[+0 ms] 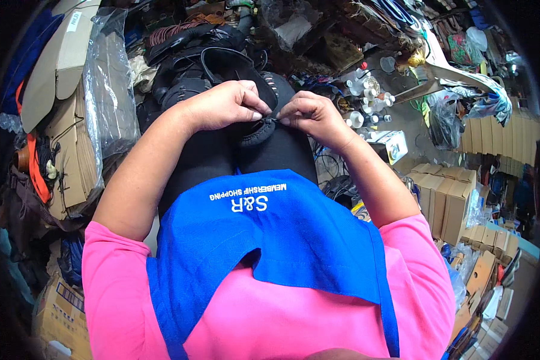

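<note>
1. Black shoe (255,137) lies on the person's lap, beyond the blue apron (282,234); rounded, ribbed end faces the body.
2. Left hand (237,105): fingers curled, thumb and forefinger pinched closed on the shoe's edge.
3. Right hand (312,117): likewise pinched there, fingertips just beside the left's; finer detail between them too small to tell.
4. Small bottles (357,88) cluster beyond right hand.

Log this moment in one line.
left hand: pinching black stitched piece | right hand: pinched at its edge | position: over black-clad thighs
</note>
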`<state>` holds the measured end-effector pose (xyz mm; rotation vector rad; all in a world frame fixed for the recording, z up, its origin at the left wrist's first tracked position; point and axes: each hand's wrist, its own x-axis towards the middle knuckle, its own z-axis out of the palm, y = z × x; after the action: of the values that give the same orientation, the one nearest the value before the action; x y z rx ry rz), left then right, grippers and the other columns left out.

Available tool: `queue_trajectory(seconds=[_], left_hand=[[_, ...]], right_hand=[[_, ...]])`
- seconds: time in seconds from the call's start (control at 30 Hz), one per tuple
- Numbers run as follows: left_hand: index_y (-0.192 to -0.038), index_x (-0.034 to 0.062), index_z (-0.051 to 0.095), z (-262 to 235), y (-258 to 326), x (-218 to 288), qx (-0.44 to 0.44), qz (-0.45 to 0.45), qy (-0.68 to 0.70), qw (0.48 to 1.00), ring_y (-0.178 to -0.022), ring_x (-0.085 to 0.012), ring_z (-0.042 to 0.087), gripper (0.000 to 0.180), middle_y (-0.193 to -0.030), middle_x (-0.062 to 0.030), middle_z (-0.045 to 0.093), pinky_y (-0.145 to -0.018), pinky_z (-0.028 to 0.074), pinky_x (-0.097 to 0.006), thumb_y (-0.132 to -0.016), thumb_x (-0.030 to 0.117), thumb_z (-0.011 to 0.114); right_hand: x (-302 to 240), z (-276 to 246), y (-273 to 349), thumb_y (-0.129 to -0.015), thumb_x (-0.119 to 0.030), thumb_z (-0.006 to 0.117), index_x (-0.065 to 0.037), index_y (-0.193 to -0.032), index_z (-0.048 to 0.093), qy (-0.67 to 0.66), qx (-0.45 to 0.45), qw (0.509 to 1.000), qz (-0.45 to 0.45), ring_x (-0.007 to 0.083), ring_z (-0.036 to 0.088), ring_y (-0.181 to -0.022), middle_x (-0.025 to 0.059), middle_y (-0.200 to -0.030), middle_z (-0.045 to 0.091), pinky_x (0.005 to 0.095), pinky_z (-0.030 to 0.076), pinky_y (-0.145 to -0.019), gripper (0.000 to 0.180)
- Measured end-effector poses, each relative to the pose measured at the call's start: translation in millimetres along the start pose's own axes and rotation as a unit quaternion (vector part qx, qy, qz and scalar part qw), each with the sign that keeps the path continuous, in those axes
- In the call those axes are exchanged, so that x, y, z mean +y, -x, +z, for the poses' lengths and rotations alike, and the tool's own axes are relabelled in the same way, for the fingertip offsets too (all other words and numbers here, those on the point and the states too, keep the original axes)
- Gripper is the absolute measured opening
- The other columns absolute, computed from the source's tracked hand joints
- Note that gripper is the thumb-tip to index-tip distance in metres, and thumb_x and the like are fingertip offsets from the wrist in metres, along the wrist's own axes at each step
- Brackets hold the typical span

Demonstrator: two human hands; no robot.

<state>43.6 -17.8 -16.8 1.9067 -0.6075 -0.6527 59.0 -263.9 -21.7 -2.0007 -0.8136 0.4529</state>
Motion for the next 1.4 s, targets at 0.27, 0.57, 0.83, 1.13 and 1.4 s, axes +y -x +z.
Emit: queue_trajectory(seconds=[0.27, 0.57, 0.83, 1.13, 1.4], left_hand=[[-0.111, 0.0052, 0.067, -2, 1, 7, -0.028, -0.009, -0.047, 0.998, -0.086, -0.0209, 0.052, 0.032, -0.084, -0.0081, 0.049, -0.081, 0.042, -0.03, -0.079, 0.005, 0.061], [-0.101, 0.0075, 0.07, 2, -3, 8, 0.024, 0.052, -0.182, 0.982, -0.086, -0.026, 0.057, 0.033, -0.086, -0.011, 0.056, -0.078, 0.046, -0.034, -0.069, -0.003, 0.067], [-0.087, 0.0059, 0.069, -5, -15, -2, 0.08, 0.054, -0.126, 0.987, -0.084, -0.0221, 0.058, 0.025, -0.085, -0.0062, 0.056, -0.075, 0.048, -0.03, -0.063, -0.001, 0.074], [-0.121, 0.0057, 0.052, 45, 34, 29, 0.315, -0.024, -0.226, 0.921, -0.103, -0.0356, 0.057, 0.05, -0.109, -0.0149, 0.058, -0.088, 0.047, -0.042, -0.074, 0.009, 0.07], [-0.092, -0.0016, 0.066, 18, 121, 37, 0.133, -0.237, -0.118, 0.955, -0.081, -0.0275, 0.063, 0.017, -0.083, -0.0131, 0.063, -0.077, 0.049, -0.035, -0.082, 0.012, 0.063]], right_hand=[[-15, 4, 8, -0.072, -0.004, 0.069, -0.014, -0.091, 0.07, 0.128, 0.019, 0.991, -0.046, 0.0254, 0.062, -0.077, 0.0055, -0.081, 0.06, 0.0353, 0.051, -0.068, 0.022], [-67, -4, -15, -0.073, -0.006, 0.057, -0.008, -0.087, 0.066, 0.384, -0.126, 0.909, -0.102, 0.0324, 0.058, -0.081, 0.0117, -0.083, 0.055, 0.0415, 0.047, -0.071, 0.017], [-46, -15, -19, -0.076, -0.006, 0.067, -0.011, -0.093, 0.072, 0.235, -0.141, 0.962, -0.001, 0.0286, 0.062, -0.083, 0.0135, -0.084, 0.061, 0.037, 0.051, -0.072, 0.018], [-18, -9, -6, -0.084, -0.022, 0.071, 0.001, -0.088, 0.065, -0.064, -0.078, 0.982, 0.162, 0.0043, 0.052, -0.075, -0.0034, -0.073, 0.06, 0.0247, 0.045, -0.069, 0.024], [-14, -60, 46, -0.095, -0.036, 0.051, -0.011, -0.093, 0.055, -0.642, 0.106, 0.755, 0.084, 0.0186, 0.053, -0.084, 0.0005, -0.087, 0.054, 0.0397, 0.042, -0.084, 0.025]])
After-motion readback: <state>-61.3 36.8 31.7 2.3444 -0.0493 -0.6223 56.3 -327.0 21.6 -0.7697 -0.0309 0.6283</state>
